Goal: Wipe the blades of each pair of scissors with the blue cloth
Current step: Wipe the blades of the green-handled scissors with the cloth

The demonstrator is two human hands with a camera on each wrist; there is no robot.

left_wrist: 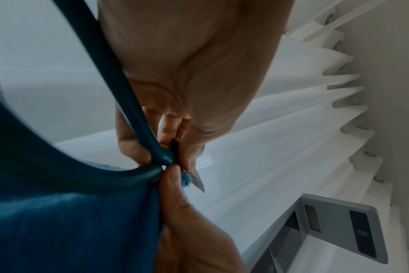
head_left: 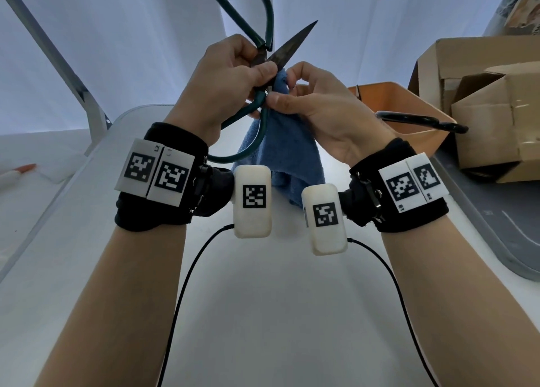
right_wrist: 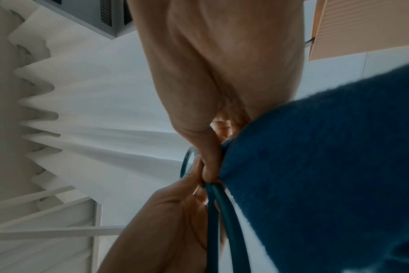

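Scissors (head_left: 264, 56) with green handles are held up at 12 o'clock, above the table (head_left: 263, 299), gripped near the pivot by the left hand (head_left: 230, 77); the right hand (head_left: 309, 100) pinches the blue cloth (head_left: 280, 147) against one blade.

1. Left hand (head_left: 230, 77): raised in front of the body, fingers curled, thumb and forefinger gripping the scissors (head_left: 264, 65) near the pivot.
2. Right hand (head_left: 315, 106): raised beside the left, almost touching it; thumb and forefinger pinch the blue cloth (head_left: 280, 150) against the scissors, the other fingers arched above.
3. Forearms: bare, angled inward toward each other, each wrist wrapped in a black band carrying white marker blocks.
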